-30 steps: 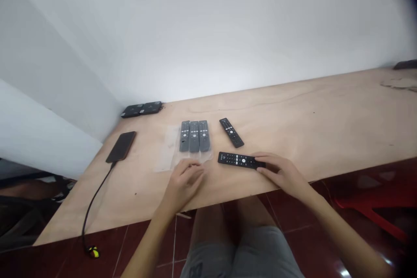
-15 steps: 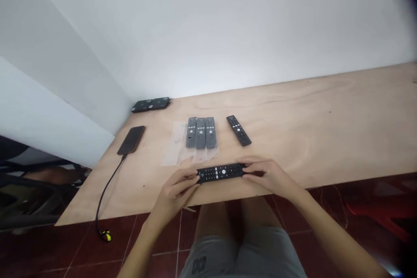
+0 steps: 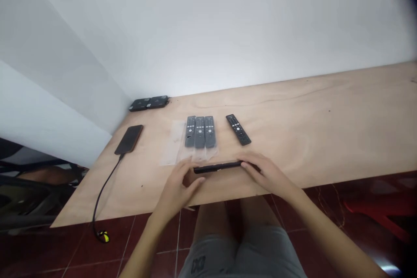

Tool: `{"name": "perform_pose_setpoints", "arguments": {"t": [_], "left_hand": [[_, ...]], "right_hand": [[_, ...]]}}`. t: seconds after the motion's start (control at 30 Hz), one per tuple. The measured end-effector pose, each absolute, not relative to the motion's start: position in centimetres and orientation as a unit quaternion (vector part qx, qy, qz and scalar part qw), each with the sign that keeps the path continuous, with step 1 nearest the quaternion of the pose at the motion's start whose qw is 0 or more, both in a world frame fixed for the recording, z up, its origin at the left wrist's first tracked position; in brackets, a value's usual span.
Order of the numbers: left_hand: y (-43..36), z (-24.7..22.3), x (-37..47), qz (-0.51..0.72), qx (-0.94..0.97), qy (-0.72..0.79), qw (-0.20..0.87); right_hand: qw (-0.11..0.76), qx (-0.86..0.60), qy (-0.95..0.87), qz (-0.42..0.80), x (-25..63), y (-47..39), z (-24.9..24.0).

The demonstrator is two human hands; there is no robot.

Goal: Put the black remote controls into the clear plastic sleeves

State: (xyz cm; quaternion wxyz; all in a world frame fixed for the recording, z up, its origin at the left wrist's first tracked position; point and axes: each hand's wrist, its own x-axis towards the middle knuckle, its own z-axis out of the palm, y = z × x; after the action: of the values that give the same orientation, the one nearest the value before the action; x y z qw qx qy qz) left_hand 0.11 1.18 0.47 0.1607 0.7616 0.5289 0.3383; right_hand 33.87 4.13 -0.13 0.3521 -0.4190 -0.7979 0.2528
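A black remote control point(image 3: 218, 167) is turned up on its long edge near the front of the table, so its button face is mostly out of sight. My right hand point(image 3: 265, 173) pinches its right end between thumb and fingers. At the other end, my left hand point(image 3: 179, 184) has its thumb apart from the remote, with its fingertips beside the left tip; whether they touch it I cannot tell. Behind my hands lie three remotes point(image 3: 200, 132) side by side in clear plastic sleeves. Another bare remote point(image 3: 238, 129) rests slantwise to their right, buttons up.
An empty-looking plastic sleeve point(image 3: 171, 143) lies left of the wrapped remotes. Farther left is a dark phone point(image 3: 129, 139) with a black cable point(image 3: 106, 186) hanging over the edge. Two black boxes point(image 3: 157, 101) sit against the wall. The wooden table point(image 3: 309, 139) extends right.
The remote in my hands has rolled from buttons up onto its edge. My left thumb has come away from its end, and that hand has spread.
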Motion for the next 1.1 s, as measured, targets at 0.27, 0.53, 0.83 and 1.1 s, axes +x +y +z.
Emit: {"name": "perform_pose_setpoints", "arguments": {"t": [0.27, 0.53, 0.83, 1.1], "left_hand": [[2.7, 0.5, 2.2, 0.343, 0.720, 0.563, 0.217], [3.2, 1.3, 1.0, 0.304, 0.720, 0.539, 0.315], [3.4, 0.5, 1.7, 0.319, 0.791, 0.503, 0.137], [3.2, 1.7, 0.1, 0.262, 0.812, 0.472, 0.222]], "right_hand": [[0.314, -0.443, -0.809, 0.223, 32.2, 5.0, -0.5], [0.310, -0.421, -0.821, 0.229, 32.9, 5.2, -1.3], [0.301, -0.414, -0.826, 0.234, 32.7, 4.9, -0.8], [0.297, -0.388, -0.831, 0.266, 33.2, 4.8, -0.4]]}}
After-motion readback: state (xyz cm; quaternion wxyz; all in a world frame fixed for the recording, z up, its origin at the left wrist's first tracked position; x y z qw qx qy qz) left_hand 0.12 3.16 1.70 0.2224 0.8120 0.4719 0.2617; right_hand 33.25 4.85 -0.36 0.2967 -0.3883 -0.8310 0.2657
